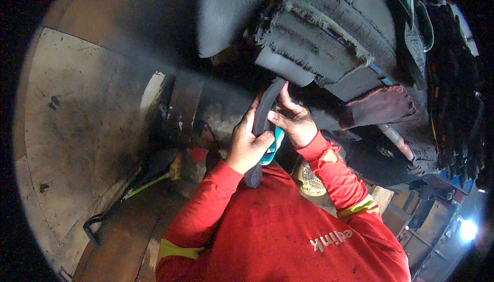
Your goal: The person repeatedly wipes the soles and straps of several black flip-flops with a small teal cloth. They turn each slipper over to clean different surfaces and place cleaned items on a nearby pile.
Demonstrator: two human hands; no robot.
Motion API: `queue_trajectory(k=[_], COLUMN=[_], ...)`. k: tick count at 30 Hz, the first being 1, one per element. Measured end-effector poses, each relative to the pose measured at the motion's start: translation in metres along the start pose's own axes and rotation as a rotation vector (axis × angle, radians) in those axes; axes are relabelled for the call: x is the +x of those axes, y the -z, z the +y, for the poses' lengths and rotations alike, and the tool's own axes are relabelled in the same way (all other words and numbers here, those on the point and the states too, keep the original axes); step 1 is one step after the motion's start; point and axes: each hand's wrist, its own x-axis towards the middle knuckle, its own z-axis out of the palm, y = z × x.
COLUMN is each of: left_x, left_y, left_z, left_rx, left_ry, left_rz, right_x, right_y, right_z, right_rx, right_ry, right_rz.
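A flip-flop sandal (266, 106) with a thick dark sole and teal-and-white parts is held on edge between my two hands. My left hand (249, 143) grips the sole from the left, its thumb across the edge. On the other side, my right hand (299, 125) holds the sandal with thumb and fingers near its upper end. That end is at the lower edge of a smooth grey cylinder (285, 67), which looks like a sanding drum; whether they touch is unclear. Dark smudges mark the fingers of both hands.
Frayed grey fabric covers (316, 42) hang around the cylinder, with a reddish cloth flap (380, 106) to the right. More flip-flops (415, 23) are at the upper right. A worn, stained board (81, 127) stands at left. Boxes or wooden compartments (420, 220) lie at lower right.
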Motion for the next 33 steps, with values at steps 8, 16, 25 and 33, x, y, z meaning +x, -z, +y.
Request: queue_trajectory(k=[8, 16, 25, 33], left_x=[-0.014, 0.021, 0.082, 0.021], left_y=[0.01, 0.02, 0.0, 0.004], left_z=[0.012, 0.063, 0.058, 0.005], left_rx=[0.062, 0.518, 0.342, -0.143], left_ry=[0.052, -0.006, 0.34, 0.252], left_rz=[0.1, -0.069, -0.216, -0.077], right_x=[-0.014, 0.008, 0.032, 0.018], right_y=[-0.033, -0.052, -0.024, 0.0], right_z=[0.024, 0.013, -0.004, -0.003], right_rx=[0.007, 0.638, 0.656, 0.345], right_ry=[0.145, -0.038, -0.287, -0.169], right_rz=[0.098, -0.003, 0.041, 0.067])
